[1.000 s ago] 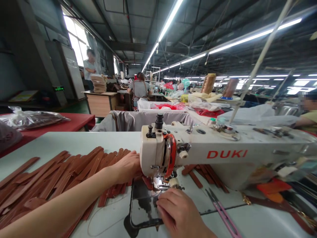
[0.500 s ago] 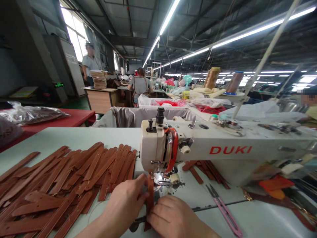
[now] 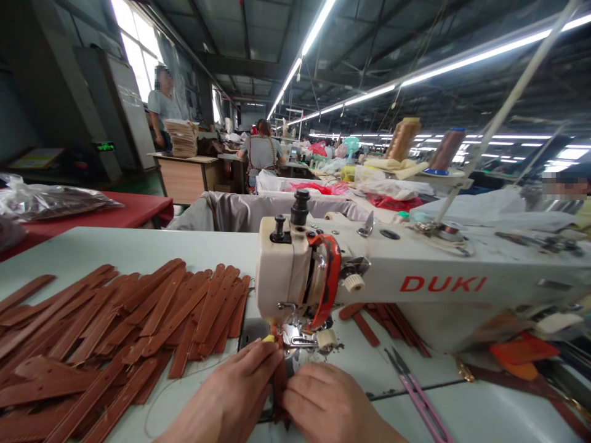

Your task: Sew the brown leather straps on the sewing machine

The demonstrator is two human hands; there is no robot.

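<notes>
A narrow brown leather strap [image 3: 279, 384] lies lengthwise under the needle area of the white sewing machine [image 3: 284, 264]. Against its left side is my left hand [image 3: 235, 384], fingers together and gripping the strap near the presser foot [image 3: 295, 335]. A small yellow patch [image 3: 268, 338] shows at that hand's fingertips; I cannot make out what it is. My right hand [image 3: 325, 400], fingers curled, holds the strap's right side nearer to me. The strap's lower end is partly hidden by the hands.
Many stitched brown straps [image 3: 152, 307] are heaped on the left of the table. More straps [image 3: 388, 323] lie beneath the machine arm. Pink-handled thread snips [image 3: 418, 394] rest on the right. Thread cones [image 3: 446, 151] stand behind; two co-workers [image 3: 263, 147] are farther off.
My left hand's fingers have gone from a raised pinch to lying flatter along the strap, and the yellow patch now shows. My right hand stays on the strap. The view has shifted slightly.
</notes>
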